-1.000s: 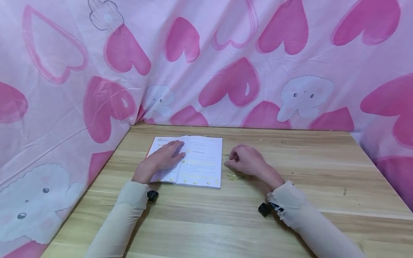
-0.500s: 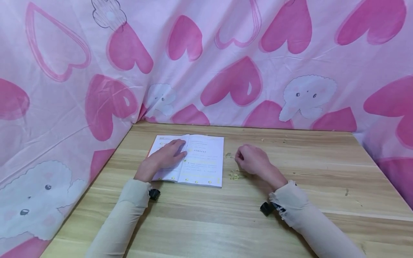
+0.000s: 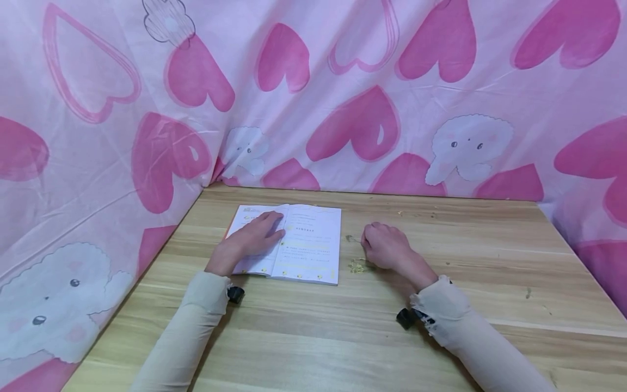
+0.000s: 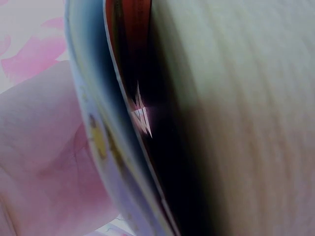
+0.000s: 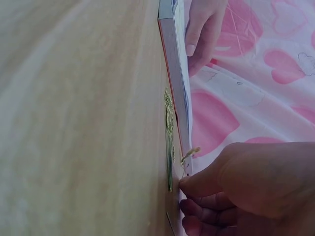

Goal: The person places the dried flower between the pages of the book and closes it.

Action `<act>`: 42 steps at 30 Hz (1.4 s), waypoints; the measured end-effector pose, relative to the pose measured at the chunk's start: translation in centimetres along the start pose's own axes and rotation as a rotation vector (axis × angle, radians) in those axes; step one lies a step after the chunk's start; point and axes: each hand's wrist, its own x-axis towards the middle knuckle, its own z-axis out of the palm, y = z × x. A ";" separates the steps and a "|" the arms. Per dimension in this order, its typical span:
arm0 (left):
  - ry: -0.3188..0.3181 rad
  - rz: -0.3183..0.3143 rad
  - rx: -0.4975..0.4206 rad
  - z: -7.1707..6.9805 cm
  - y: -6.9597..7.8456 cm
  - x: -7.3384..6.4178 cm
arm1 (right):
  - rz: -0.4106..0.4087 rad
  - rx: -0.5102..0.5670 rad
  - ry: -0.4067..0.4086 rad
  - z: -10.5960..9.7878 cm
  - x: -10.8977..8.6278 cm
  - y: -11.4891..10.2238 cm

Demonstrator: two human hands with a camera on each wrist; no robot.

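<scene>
An open book (image 3: 308,245) with printed white pages lies on the wooden table. My left hand (image 3: 249,239) rests with extended fingers on its left page; in the left wrist view, page edges (image 4: 98,132) rise beside that hand. Right of the book, my right hand (image 3: 388,245) pinches the thin stem of a small dried plant sprig (image 5: 191,153) between thumb and finger. The sprig's greenish head (image 3: 350,238) points toward the book. Just below it lies a small heap of dried yellow-green sprigs (image 3: 357,265), which the right wrist view shows as a thin bundle (image 5: 169,128).
Small plant bits (image 3: 400,213) are scattered at the table's back, and a darker mark (image 3: 528,293) shows at the right. Pink heart-patterned cloth (image 3: 352,125) hangs along the table's back and sides. Black wrist cameras (image 3: 405,318) sit under both cuffs.
My right hand has drawn slightly right, away from the book, with the sprig pinched in its fingers. My left hand stays on the left page. The head view has shifted a little.
</scene>
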 end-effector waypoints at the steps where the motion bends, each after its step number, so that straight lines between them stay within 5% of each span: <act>1: -0.001 -0.001 0.000 0.0 0.0 0.0 | -0.002 0.004 -0.003 0.0 0.0 0.0; 19: 0.013 -0.013 -0.036 -0.3 0.0 -0.1 | -0.056 0.099 0.079 0.2 0.7 -1.8; 42: 0.051 -0.006 -0.053 -0.3 0.6 0.0 | -0.043 0.126 0.031 1.5 4.0 -6.0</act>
